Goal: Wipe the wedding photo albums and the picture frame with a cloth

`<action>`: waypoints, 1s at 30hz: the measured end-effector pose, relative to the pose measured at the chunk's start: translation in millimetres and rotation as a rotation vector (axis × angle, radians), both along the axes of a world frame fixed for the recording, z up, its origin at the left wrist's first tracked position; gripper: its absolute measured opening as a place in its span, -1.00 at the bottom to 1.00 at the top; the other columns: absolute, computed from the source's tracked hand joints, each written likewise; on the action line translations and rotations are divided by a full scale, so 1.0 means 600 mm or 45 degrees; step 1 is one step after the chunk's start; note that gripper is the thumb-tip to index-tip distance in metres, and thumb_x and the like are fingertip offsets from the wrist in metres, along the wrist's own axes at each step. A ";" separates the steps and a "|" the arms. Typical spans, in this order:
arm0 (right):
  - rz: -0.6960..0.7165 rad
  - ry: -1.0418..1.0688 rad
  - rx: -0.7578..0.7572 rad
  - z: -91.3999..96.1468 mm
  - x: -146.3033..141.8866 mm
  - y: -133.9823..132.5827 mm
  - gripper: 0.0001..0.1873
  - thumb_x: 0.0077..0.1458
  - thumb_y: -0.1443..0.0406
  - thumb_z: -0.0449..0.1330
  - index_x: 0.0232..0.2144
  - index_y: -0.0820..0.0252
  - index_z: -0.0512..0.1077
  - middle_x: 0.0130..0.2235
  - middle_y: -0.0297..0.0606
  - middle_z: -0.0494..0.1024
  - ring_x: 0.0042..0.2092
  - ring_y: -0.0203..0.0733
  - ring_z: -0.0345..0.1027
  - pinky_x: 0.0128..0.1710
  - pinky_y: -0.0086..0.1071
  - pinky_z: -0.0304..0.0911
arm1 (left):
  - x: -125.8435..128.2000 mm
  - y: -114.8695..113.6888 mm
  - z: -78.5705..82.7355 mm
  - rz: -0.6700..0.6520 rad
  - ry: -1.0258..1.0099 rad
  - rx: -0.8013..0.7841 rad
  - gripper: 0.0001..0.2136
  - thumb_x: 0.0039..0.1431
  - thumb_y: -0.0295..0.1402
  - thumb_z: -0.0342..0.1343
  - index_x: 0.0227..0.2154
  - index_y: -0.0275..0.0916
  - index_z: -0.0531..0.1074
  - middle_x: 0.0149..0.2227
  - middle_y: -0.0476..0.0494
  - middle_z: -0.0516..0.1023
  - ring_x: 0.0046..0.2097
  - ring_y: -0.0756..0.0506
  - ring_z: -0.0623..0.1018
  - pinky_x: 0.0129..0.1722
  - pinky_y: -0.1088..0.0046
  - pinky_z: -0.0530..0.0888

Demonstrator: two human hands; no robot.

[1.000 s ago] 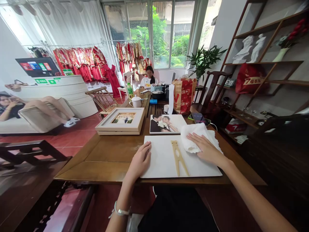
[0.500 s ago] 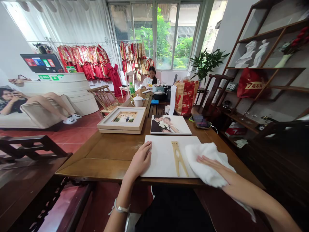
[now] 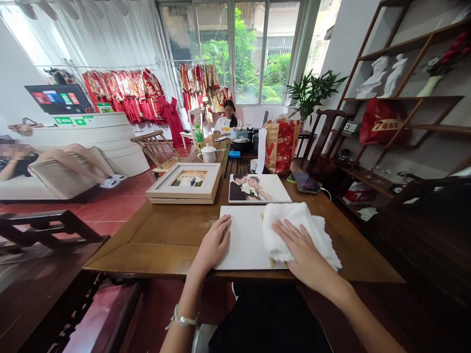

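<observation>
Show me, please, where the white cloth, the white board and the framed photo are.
white cloth (image 3: pixel 290 213): head view, upper part.
white board (image 3: pixel 245 240): head view, bare left part.
framed photo (image 3: pixel 188 178): head view, picture in the centre.

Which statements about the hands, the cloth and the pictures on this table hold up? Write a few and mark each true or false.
1. The left hand rests on the left edge of the white board, and the right hand lies flat on a white cloth. True.
2. The white cloth is lifted clear of the white board. False: it lies spread over the board's right part, under the right hand.
3. A framed picture and an unframed photo print lie flat on the table beyond the board. True.
4. The framed picture lies on top of the photo print. False: they lie side by side, the frame at the left.
</observation>
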State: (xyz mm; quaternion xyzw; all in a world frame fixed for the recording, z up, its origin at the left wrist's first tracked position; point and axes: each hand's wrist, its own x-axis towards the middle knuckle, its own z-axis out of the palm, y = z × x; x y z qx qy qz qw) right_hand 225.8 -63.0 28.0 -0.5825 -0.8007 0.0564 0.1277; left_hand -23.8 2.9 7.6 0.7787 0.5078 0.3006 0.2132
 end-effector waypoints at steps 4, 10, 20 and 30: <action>0.189 0.086 -0.122 -0.003 0.048 -0.091 -0.07 -0.13 0.54 -0.08 0.30 -0.01 -0.20 0.34 -0.40 -0.15 0.33 -0.14 -0.40 0.27 0.04 -0.36 | 0.001 -0.002 0.001 0.007 -0.013 -0.004 -0.61 0.22 -0.38 -0.15 0.08 -0.28 0.30 0.23 -0.21 0.24 0.27 -0.13 0.20 0.26 0.20 0.15; 0.063 0.241 -0.354 0.010 0.122 -0.089 -0.31 0.05 0.35 0.00 0.24 -0.15 0.04 0.31 -0.45 -0.04 0.30 -0.01 -0.28 0.25 0.00 -0.15 | 0.000 -0.002 -0.001 -0.003 -0.038 0.032 -0.63 0.21 -0.38 -0.13 0.06 -0.24 0.33 0.22 -0.19 0.26 0.26 -0.14 0.22 0.25 0.18 0.17; -0.216 0.076 -0.016 0.007 -0.012 0.094 -0.22 -0.11 0.44 -0.05 0.24 0.29 0.04 0.29 -0.13 0.03 0.32 0.01 -0.27 0.24 0.11 -0.32 | -0.001 0.002 -0.006 -0.007 -0.050 0.046 -0.63 0.21 -0.39 -0.13 0.06 -0.23 0.32 0.21 -0.18 0.26 0.26 -0.14 0.22 0.25 0.18 0.17; 0.324 0.051 -0.120 0.030 -0.020 -0.029 0.04 -0.35 0.55 -0.07 0.27 0.00 -0.06 0.32 -0.50 -0.11 0.33 -0.20 -0.42 0.28 -0.01 -0.42 | -0.002 0.000 -0.005 -0.005 -0.026 0.045 -0.63 0.22 -0.38 -0.14 0.08 -0.21 0.31 0.21 -0.16 0.27 0.26 -0.13 0.22 0.24 0.21 0.18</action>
